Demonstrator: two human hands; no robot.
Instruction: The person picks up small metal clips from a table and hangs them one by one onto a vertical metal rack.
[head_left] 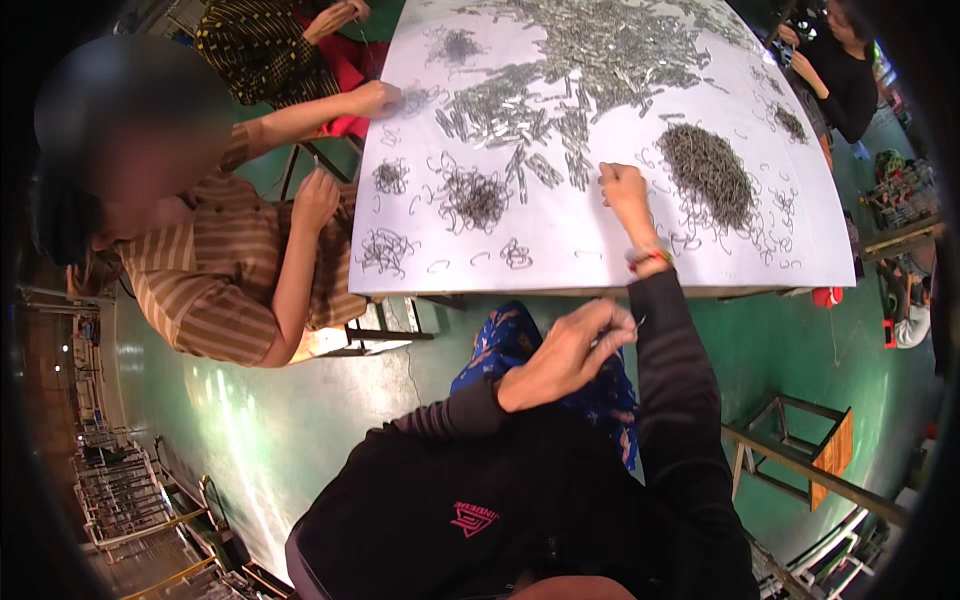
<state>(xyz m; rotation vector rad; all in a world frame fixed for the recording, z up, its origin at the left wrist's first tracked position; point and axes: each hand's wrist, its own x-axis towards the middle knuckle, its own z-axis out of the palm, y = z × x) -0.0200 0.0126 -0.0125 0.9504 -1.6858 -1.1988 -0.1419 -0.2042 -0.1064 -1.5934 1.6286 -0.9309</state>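
Right hand's grip (622, 186) on table (560, 270) — left hand (565, 352) pinches small metal piece (632, 325).

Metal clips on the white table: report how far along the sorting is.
Done: small bunches of bent wire hooks lie along the near edge of the white table. In hand: the left hand pinches a thin wire piece over the lap, and the right hand reaches onto the table. Left: a big heap of flat metal clips and a dense hook pile.
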